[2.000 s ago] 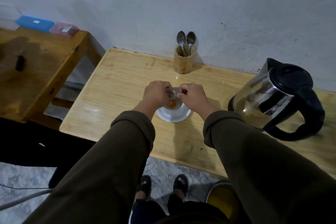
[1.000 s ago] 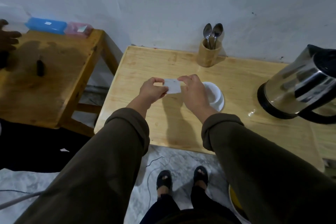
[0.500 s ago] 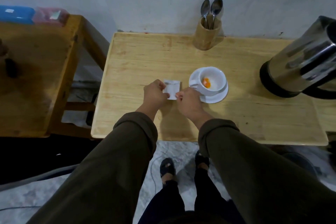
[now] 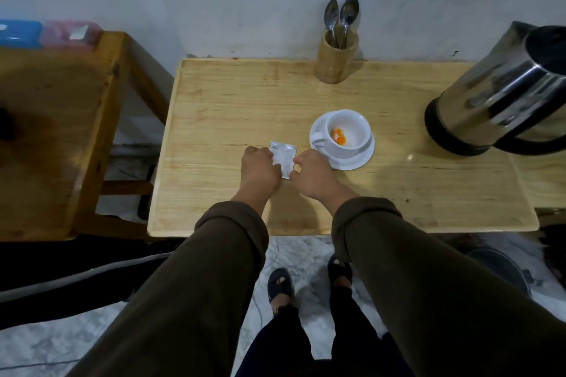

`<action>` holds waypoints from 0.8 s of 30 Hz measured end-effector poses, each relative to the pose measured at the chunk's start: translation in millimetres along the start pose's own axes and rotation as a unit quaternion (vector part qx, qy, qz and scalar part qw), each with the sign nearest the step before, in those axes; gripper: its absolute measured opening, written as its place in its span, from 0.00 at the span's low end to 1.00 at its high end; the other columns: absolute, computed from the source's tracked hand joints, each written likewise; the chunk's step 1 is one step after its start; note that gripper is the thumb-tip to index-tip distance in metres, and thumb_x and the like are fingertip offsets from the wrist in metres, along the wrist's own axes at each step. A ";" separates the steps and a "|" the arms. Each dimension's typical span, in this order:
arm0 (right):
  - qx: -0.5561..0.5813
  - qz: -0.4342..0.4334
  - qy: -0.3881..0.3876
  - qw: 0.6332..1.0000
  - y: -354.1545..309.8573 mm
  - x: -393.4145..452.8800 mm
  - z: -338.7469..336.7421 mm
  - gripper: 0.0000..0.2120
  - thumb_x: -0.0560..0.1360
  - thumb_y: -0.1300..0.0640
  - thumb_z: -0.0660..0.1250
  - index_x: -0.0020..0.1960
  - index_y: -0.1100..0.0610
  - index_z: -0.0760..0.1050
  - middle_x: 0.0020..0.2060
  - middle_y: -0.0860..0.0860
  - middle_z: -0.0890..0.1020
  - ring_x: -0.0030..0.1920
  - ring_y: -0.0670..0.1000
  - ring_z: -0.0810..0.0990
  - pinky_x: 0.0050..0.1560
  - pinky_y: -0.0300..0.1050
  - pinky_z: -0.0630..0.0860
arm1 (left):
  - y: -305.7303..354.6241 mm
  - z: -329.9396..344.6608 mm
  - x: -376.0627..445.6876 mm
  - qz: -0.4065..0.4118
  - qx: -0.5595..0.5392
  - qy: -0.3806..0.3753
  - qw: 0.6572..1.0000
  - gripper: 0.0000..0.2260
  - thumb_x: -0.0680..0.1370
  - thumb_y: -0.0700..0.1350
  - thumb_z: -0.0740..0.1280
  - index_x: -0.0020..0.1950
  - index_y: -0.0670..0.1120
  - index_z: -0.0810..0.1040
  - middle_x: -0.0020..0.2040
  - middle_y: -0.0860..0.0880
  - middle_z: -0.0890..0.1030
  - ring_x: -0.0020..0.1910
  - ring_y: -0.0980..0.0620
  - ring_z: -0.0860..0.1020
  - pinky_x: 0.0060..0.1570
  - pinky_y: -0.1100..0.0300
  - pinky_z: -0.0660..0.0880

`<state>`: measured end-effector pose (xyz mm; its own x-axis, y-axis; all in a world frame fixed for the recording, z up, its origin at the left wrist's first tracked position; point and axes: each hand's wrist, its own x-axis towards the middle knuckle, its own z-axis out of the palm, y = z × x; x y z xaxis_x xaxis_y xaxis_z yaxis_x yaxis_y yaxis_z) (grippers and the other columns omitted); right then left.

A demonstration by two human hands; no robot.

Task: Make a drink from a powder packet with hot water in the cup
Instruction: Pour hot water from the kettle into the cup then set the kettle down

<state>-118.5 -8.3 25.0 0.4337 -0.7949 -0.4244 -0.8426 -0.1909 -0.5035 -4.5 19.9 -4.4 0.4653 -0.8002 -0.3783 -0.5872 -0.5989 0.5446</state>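
On the far left we note a darker wooden side table (image 4: 55,131) carrying a blue box (image 4: 20,34) and a pink box (image 4: 72,32) against the wall. On the lighter table (image 4: 214,107), the left hand (image 4: 258,170) is curled closed, pinching the left edge of a silver powder packet (image 4: 284,157). The right hand (image 4: 311,174) is likewise curled, gripping the packet's right edge. The packet lies low over the tabletop, just left of the saucer (image 4: 352,161). The white cup (image 4: 346,133) stands on the saucer, orange powder (image 4: 339,135) in its bottom. A wooden holder (image 4: 335,61) with two spoons (image 4: 341,17) stands by the wall. The steel kettle (image 4: 502,92) stands at far right.
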 end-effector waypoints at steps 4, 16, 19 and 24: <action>0.055 -0.009 0.035 0.998 -3.3 -13.2 -23.2 0.17 0.73 0.62 0.61 0.61 0.64 0.76 0.58 0.59 0.80 0.59 0.57 0.78 0.61 0.48 0.73 | 14.2 -0.7 -14.1 -0.019 -0.012 0.025 0.999 0.19 0.77 0.41 0.63 0.68 0.41 0.69 0.68 0.41 0.67 0.64 0.43 0.72 0.60 0.55 0.71; 0.045 -0.098 0.260 0.960 63.2 -57.2 -152.0 0.12 0.74 0.62 0.61 0.54 0.60 0.79 0.54 0.58 0.79 0.52 0.58 0.79 0.55 0.47 0.74 | 93.3 55.3 -72.9 -0.082 0.039 -0.059 0.994 0.18 0.76 0.45 0.61 0.64 0.39 0.70 0.63 0.38 0.72 0.62 0.38 0.73 0.59 0.49 0.72; 0.025 -0.088 0.283 0.955 104.6 -70.8 -184.0 0.12 0.75 0.61 0.60 0.56 0.59 0.78 0.56 0.58 0.77 0.54 0.58 0.78 0.57 0.51 0.75 | 119.2 90.3 -82.0 -0.056 0.087 -0.114 0.988 0.20 0.76 0.49 0.59 0.64 0.38 0.71 0.65 0.39 0.74 0.64 0.39 0.73 0.62 0.51 0.70; -0.010 -0.059 0.338 0.939 171.0 -84.9 -227.2 0.13 0.76 0.59 0.59 0.57 0.59 0.76 0.59 0.56 0.73 0.59 0.55 0.73 0.59 0.46 0.71 | 166.7 138.5 -89.4 -0.011 0.158 -0.167 0.973 0.23 0.78 0.51 0.57 0.66 0.37 0.69 0.66 0.40 0.72 0.65 0.41 0.71 0.62 0.54 0.69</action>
<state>-371.9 -104.3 145.9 0.2282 -0.9503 0.2116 -0.8107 -0.3058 -0.4992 -235.7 -12.7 16.6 0.2693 -0.7213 -0.6382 -0.7782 -0.5534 0.2971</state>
